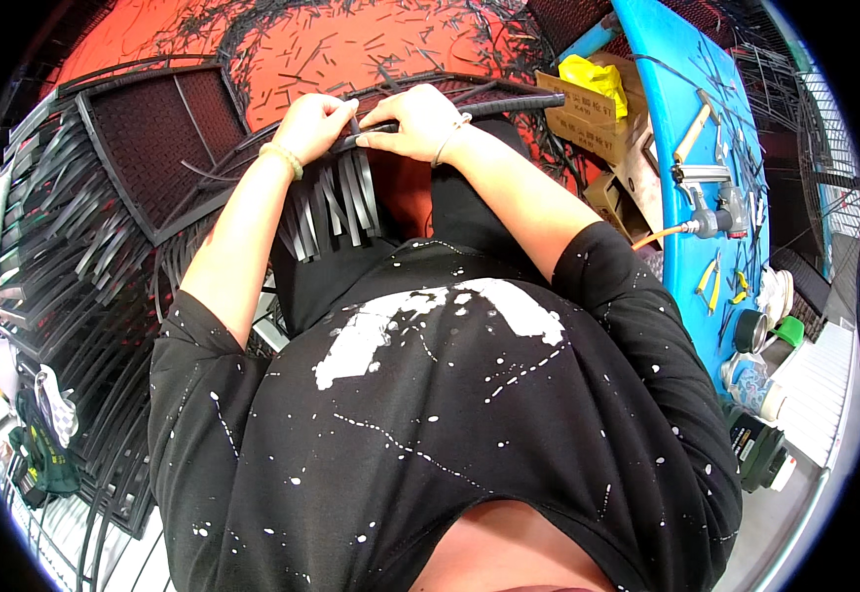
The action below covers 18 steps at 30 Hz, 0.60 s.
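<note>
A dark bar wrapped in flat plastic wicker strip [519, 104] runs across my lap. My left hand [313, 130] is closed, its thumb and fingertips pinching a short dark strip end [355, 125] at the bar. Just beside it, my right hand [418, 120] grips the wrapped bar, with thumb on the near side and fingers over the far side. Loose ends of grey-black plastic strips [349, 202] hang below my hands, over my dark trousers. The undersides of the fingers are hidden.
To the left stand a dark woven panel [158, 143] and rows of strip ends [65, 232]. Strip scraps litter the red floor [321, 54]. At right, a blue table [681, 266] carries a hammer [692, 128], an air stapler [716, 212] and pliers [710, 281]; cardboard boxes [583, 118] stand beside it.
</note>
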Motion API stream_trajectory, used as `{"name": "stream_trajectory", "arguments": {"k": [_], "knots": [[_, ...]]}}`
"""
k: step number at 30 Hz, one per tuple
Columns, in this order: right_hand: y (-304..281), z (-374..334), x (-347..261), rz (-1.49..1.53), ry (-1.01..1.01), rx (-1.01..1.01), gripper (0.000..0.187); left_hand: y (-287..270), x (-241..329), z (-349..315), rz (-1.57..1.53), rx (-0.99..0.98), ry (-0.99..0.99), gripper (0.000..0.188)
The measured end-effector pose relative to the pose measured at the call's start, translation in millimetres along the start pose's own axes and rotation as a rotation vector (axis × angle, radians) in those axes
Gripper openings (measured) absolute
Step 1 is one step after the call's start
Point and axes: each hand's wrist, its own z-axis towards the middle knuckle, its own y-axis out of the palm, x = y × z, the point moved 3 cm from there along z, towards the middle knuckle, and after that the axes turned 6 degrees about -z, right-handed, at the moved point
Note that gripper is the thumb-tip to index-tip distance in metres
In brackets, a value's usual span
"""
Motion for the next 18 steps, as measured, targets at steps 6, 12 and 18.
{"name": "stream_trajectory", "arguments": {"k": [6, 12, 18], "knots": [[4, -8, -12, -0.123, -0.007, 0.157, 0.039, 2, 16, 0, 0.156, 0.032, 0.046, 0.04], [7, -7, -12, -0.111, 0.055, 0.11, 0.043, 0, 4, 2, -0.07, -0.021, 0.018, 0.041], [5, -4, -7, -0.05, 0.091, 0.066, 0.04, -6, 14, -10, -0.294, -0.083, -0.082, 0.037]]}}
